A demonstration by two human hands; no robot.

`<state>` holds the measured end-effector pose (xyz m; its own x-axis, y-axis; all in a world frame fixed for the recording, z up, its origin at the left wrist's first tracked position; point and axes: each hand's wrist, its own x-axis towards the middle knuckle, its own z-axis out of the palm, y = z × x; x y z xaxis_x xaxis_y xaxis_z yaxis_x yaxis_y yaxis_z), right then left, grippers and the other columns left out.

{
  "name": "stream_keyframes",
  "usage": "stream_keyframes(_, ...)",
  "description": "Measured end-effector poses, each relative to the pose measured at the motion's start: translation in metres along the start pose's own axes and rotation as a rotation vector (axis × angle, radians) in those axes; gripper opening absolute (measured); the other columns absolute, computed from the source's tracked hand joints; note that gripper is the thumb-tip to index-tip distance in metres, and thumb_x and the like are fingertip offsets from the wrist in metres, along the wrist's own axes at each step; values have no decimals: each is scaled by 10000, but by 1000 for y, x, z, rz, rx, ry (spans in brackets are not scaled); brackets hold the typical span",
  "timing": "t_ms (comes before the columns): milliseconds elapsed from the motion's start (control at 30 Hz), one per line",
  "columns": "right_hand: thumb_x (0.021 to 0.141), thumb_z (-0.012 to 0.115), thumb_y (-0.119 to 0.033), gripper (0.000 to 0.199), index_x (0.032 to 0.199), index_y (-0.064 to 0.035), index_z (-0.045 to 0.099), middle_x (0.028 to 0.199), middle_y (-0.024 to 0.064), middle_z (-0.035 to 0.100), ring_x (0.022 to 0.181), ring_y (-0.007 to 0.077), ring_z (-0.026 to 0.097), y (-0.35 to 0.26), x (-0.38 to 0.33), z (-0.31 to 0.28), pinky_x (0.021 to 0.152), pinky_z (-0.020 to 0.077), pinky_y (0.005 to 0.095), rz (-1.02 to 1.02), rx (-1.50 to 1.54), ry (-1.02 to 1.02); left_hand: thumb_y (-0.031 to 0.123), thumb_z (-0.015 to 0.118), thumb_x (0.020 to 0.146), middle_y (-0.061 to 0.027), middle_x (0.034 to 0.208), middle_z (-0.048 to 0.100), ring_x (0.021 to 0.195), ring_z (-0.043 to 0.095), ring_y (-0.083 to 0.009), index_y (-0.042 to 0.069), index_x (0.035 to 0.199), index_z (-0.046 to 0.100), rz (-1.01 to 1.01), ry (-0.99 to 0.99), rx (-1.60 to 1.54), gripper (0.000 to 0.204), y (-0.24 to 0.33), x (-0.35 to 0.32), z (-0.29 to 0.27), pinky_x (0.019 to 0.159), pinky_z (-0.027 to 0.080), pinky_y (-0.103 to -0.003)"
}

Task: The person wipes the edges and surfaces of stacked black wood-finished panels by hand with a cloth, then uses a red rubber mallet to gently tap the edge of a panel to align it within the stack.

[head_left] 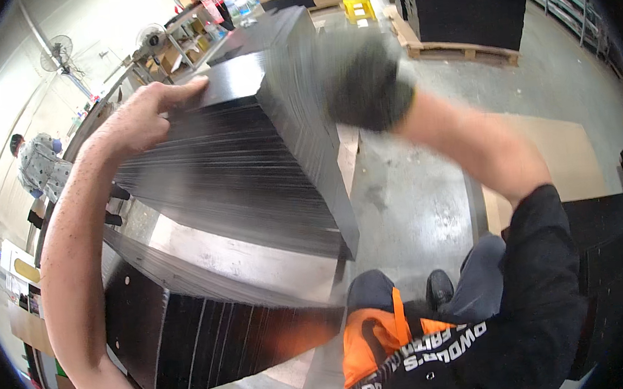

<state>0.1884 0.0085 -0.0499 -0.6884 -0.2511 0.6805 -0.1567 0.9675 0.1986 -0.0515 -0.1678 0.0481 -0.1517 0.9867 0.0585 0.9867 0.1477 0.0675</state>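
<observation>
Nearest the person, at the worktop's (243,258) front edge, one low stack of black sheets (213,334) lies fanned out, its edges showing as thin stripes. Just behind it a second, much taller stack of black sheets (251,177) stands on the pale worktop, and both hands are on this tall stack. The left hand (141,116), bare, lies flat with its fingers stretched over the top sheet at the stack's far left corner, palm pressed down. The right hand (365,80), in a dark knit glove, is at the stack's upper right edge; it is blurred, so whether it is gripping or merely pressing cannot be told. Past the worktop's right edge lies a grey concrete floor (414,201), with one flat sheet of brown cardboard (564,153) lying on it to the right. Farther off, one wooden pallet (454,50) carries a large block of black sheets (468,3), and one yellow stool (359,4) stands beside it. At far left another person (42,168) in a light patterned top stands by a white wall bearing two fans (59,53).
</observation>
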Motion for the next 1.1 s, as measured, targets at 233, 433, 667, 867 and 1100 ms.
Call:
stream_keyframes(233,867,576,-273,272,1022,-65,656,956,167,655,893,277,661,-13,-37,40,807,548,401,-205,-280,87,-224,391,656,-152,1177,679,1099,633,-195,233,1455,466,-52,-62,-107,923,-5,6,4,1095,426,-372)
stream_keyframes(433,869,648,-186,176,1000,-72,676,885,62,703,767,191,677,61,19,45,656,550,353,-135,-184,342,-249,344,667,-123,1263,648,1188,603,-195,210,1441,491,-30,47,-103,912,-9,3,12,1123,394,-380)
stream_keyframes(667,889,598,-376,307,780,-99,677,716,98,639,674,216,637,-20,-116,96,626,522,395,-127,6,-405,-233,427,732,-97,1260,655,1211,590,-206,227,1403,538,-43,39,-171,820,-6,3,11,1157,352,-407)
stream_keyframes(867,885,578,-384,307,801,-95,638,731,113,632,715,284,644,-26,-177,171,698,521,406,-112,85,-481,-235,451,752,-105,1362,588,1276,541,-215,182,1452,464,-57,0,-104,815,-14,5,8,1144,387,-405)
stream_keyframes(1100,854,626,-285,242,1026,-123,677,958,159,670,783,232,649,34,-47,106,625,512,382,-157,-112,197,-217,450,763,-102,1351,597,1280,539,-214,190,1447,476,-24,-65,-131,796,-20,7,1,1153,373,-421)
